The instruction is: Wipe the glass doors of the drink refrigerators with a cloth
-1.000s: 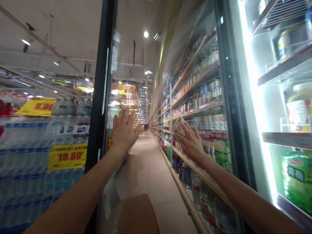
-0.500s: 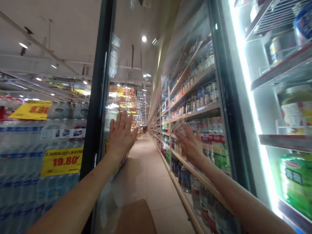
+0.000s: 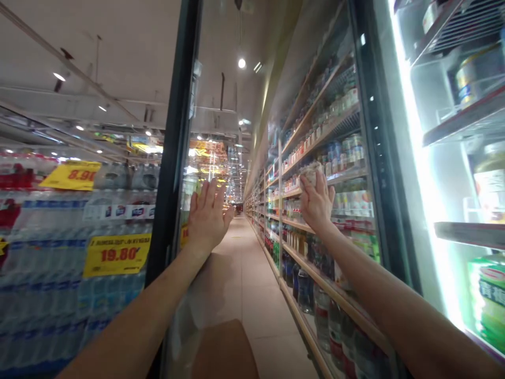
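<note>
A glass fridge door (image 3: 252, 295) with a dark frame stands open in front of me. My left hand (image 3: 208, 216) lies flat against the pane near the door's left frame, fingers stretched out and nothing in it. Higher and to the right, my right hand (image 3: 319, 202) presses a crumpled, pale cloth (image 3: 311, 172) onto the glass. The cloth shows above and beside the fingertips; the part under the fingers is hidden.
Lit fridge shelves (image 3: 465, 231) with drinks stand at the right. Packs of bottled water (image 3: 43, 263) are stacked at the left, bearing a yellow price sign (image 3: 117, 255). An aisle floor (image 3: 232, 268) and long drink shelves (image 3: 315, 131) show in the glass.
My right hand has moved up the glass with the cloth. My left hand keeps its place on the pane. The whole view has shifted slightly.
</note>
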### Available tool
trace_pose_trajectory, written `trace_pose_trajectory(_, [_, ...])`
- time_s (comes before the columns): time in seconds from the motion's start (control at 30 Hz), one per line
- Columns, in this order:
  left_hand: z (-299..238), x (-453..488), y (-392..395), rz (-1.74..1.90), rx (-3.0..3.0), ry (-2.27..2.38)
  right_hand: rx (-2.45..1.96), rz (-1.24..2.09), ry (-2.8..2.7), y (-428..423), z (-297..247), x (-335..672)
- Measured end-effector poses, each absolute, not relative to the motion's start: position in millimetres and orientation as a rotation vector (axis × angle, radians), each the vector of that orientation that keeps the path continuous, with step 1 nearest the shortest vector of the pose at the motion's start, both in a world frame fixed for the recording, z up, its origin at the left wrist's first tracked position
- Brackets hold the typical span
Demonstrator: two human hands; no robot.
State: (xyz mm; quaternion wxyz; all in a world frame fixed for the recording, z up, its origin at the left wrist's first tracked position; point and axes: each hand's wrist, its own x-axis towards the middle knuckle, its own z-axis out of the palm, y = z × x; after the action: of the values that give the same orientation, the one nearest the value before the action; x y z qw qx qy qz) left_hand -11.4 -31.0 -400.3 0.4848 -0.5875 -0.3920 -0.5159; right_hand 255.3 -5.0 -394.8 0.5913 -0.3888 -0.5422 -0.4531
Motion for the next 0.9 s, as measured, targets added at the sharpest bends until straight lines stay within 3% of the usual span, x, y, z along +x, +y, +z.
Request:
trace_pose_trajectory(0.17, [-401, -12, -30, -1.235, -1.408, -0.946, -0.618, -1.422, -1.825, -8, -412, 257])
trace_pose_trajectory(0.37, [-402, -12, -30, -1.245, -1.398, -0.944, -1.019, -1.024, -1.216, -9, -403, 260])
trace_pose_trajectory(0.53, [-402, -11, -29, -1.245, -1.392, -0.937, -0.616, -1.367, -1.833, -10, -435, 245])
trace_pose_trajectory(0.73, [-402, -14, -30, -1.266, -1.418, -0.945, -0.977, -0.989, -1.209, -4, -423, 263])
trace_pose_trajectory(0.9, [-403, 9, -35, -1.333, -1.545, -0.785, -0.842, -1.126, -1.615, -14, -414, 217])
